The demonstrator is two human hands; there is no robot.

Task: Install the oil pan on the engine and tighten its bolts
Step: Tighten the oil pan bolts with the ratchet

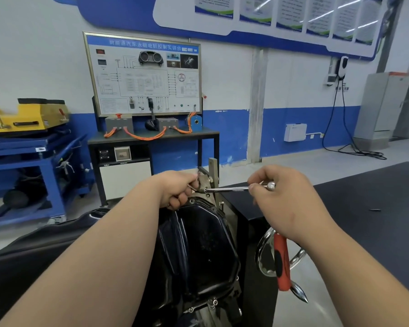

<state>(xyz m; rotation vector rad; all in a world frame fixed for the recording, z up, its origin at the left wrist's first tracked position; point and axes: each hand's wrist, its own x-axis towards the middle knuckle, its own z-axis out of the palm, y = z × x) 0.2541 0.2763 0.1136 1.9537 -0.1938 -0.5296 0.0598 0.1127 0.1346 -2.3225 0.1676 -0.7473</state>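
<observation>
The oil pan (198, 244) sits on the engine, running away from the person, with bolts (215, 302) showing along its near rim. At its far end a wrench (227, 190) lies level across the rim. The right hand (283, 199) has its grip closed on the handle end, and the left hand (177, 190) has its grip curled round the head end, which hides the bolt underneath.

The main risk is probably the socket riding off that hidden bolt. If the left hand lets the head tilt, a pull on the handle could round the bolt or throw the knuckles into the upright metal bracket (213, 171) just behind. Pulling too hard on one bolt may also pinch the pan's thin rim unevenly.

Room to swing is tight at the back, where the bracket stands close. To the right the edge of the dark counter (376, 185) lies near the handle's arc. Below the right wrist, a red handle (282, 263) and a chrome wheel (262, 251) stick out. The near side looks more open.
</observation>
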